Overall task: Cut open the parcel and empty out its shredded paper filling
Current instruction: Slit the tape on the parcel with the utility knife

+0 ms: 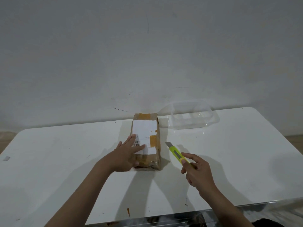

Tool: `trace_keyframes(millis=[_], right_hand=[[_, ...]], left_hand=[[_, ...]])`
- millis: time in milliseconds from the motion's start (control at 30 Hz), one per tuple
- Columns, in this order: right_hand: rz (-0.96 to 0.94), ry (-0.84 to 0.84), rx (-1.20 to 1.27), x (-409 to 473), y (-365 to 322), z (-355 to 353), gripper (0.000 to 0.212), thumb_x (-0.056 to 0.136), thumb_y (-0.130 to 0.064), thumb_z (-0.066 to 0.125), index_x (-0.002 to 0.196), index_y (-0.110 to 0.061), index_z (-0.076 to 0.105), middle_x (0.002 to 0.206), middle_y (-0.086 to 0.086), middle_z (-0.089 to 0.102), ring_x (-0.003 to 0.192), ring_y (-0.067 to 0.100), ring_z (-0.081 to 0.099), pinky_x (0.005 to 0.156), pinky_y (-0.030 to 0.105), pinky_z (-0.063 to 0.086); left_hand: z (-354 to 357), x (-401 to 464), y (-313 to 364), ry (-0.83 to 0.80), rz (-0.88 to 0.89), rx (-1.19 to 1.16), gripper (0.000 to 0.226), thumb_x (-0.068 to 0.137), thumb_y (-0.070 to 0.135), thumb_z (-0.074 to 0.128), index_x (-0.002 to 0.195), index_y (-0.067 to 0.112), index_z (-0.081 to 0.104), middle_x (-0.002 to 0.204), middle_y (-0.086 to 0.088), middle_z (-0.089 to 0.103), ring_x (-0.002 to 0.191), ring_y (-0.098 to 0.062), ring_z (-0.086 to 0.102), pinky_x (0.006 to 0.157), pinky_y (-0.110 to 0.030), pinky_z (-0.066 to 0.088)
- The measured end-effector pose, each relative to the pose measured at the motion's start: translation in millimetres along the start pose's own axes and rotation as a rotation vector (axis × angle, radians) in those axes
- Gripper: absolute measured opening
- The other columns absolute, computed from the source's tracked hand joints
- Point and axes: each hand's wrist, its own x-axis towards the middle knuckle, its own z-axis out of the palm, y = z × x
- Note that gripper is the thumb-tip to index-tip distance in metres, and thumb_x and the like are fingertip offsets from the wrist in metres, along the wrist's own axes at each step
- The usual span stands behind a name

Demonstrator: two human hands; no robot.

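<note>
A plain white wall point(147, 54) is seen behind, marked by a few faint scuffs and a short dark streak low down near the table's far edge. A white table point(65, 161) with rounded far corners is set against it; small dark specks are scattered over its top. Brownish floor point(6, 136) is glimpsed at both sides. Soft shadows are cast on the tabletop.
</note>
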Motion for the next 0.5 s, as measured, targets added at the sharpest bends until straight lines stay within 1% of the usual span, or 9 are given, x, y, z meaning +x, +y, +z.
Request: trace_keyframes(millis=[67, 133, 167, 200, 267, 333, 367, 433, 500], right_hand=[[-0.004, 0.002, 0.009, 0, -1, 1, 0.020, 0.091, -0.011, 0.060, 0.106, -0.021, 0.067, 0.058, 0.012, 0.062, 0.032, 0.011, 0.035, 0.035, 0.018, 0.030], [-0.014, 0.007, 0.015, 0, -3, 2, 0.020, 0.090, -0.011, 0.060, 0.105, -0.022, 0.067, 0.059, 0.013, 0.062, 0.032, 0.010, 0.035, 0.035, 0.018, 0.030], [-0.019, 0.012, 0.015, 0, -4, 3, 0.020, 0.090, -0.011, 0.060, 0.106, -0.022, 0.067, 0.060, 0.014, 0.062, 0.032, 0.010, 0.036, 0.035, 0.018, 0.031], [-0.025, 0.018, 0.013, 0, -5, 3, 0.020, 0.090, -0.011, 0.060, 0.106, -0.023, 0.067, 0.061, 0.014, 0.063, 0.032, 0.009, 0.036, 0.035, 0.018, 0.031], [-0.031, 0.034, 0.014, 0, -5, 3, 0.020, 0.090, -0.012, 0.060, 0.105, -0.024, 0.066, 0.062, 0.015, 0.063, 0.033, 0.008, 0.037, 0.035, 0.018, 0.032], [-0.032, 0.049, 0.024, 1, -6, 1, 0.020, 0.090, -0.012, 0.061, 0.105, -0.025, 0.067, 0.061, 0.014, 0.062, 0.034, 0.009, 0.038, 0.036, 0.019, 0.032], [-0.032, 0.056, 0.030, 1, -6, 0, 0.020, 0.090, -0.013, 0.061, 0.104, -0.025, 0.067, 0.060, 0.014, 0.062, 0.034, 0.010, 0.038, 0.036, 0.019, 0.032], [-0.032, 0.067, 0.044, 1, -5, -3, 0.019, 0.090, -0.013, 0.061, 0.104, -0.024, 0.067, 0.059, 0.013, 0.062, 0.035, 0.012, 0.037, 0.037, 0.019, 0.032], [-0.033, 0.077, 0.050, 1, -3, -6, 0.019, 0.090, -0.013, 0.061, 0.104, -0.024, 0.067, 0.058, 0.013, 0.062, 0.035, 0.012, 0.037, 0.037, 0.019, 0.032]], left_hand=[[9, 0, -2, 0.140, 0.020, 0.004, 0.062, 0.090, 0.047, 0.051, 0.145, 0.037, 0.025, 0.159, -0.002, -0.007, 0.145, -0.012, -0.013, 0.115, -0.041, -0.008], [18, 3, 4, 0.266, -0.027, 0.052, 0.070, 0.078, 0.069, 0.038, 0.141, 0.039, 0.034, 0.159, -0.003, 0.010, 0.146, -0.015, 0.001, 0.115, -0.044, -0.003], [23, 7, 10, 0.326, -0.064, 0.092, 0.075, 0.072, 0.074, 0.032, 0.137, 0.038, 0.042, 0.156, -0.007, 0.022, 0.145, -0.020, 0.013, 0.115, -0.047, 0.003], [29, 11, 17, 0.384, -0.095, 0.136, 0.075, 0.071, 0.075, 0.031, 0.131, 0.035, 0.051, 0.149, -0.012, 0.037, 0.141, -0.027, 0.028, 0.114, -0.051, 0.013], [35, 20, 32, 0.411, -0.134, 0.221, 0.070, 0.074, 0.074, 0.032, 0.113, 0.026, 0.066, 0.116, -0.019, 0.062, 0.114, -0.035, 0.056, 0.101, -0.055, 0.036], [31, 22, 46, 0.429, -0.150, 0.322, 0.072, 0.075, 0.075, 0.027, 0.102, 0.023, 0.069, 0.087, -0.015, 0.064, 0.083, -0.033, 0.062, 0.082, -0.046, 0.049], [29, 22, 49, 0.435, -0.147, 0.366, 0.075, 0.076, 0.075, 0.022, 0.106, 0.024, 0.067, 0.085, -0.014, 0.061, 0.079, -0.032, 0.059, 0.075, -0.040, 0.048], [23, 20, 48, 0.432, -0.127, 0.421, 0.072, 0.080, 0.074, 0.017, 0.125, 0.033, 0.053, 0.102, -0.013, 0.055, 0.091, -0.029, 0.052, 0.076, -0.036, 0.043], [22, 22, 36, 0.370, -0.064, 0.413, 0.061, 0.086, 0.069, 0.026, 0.136, 0.038, 0.040, 0.119, -0.010, 0.046, 0.107, -0.027, 0.045, 0.087, -0.037, 0.040]])
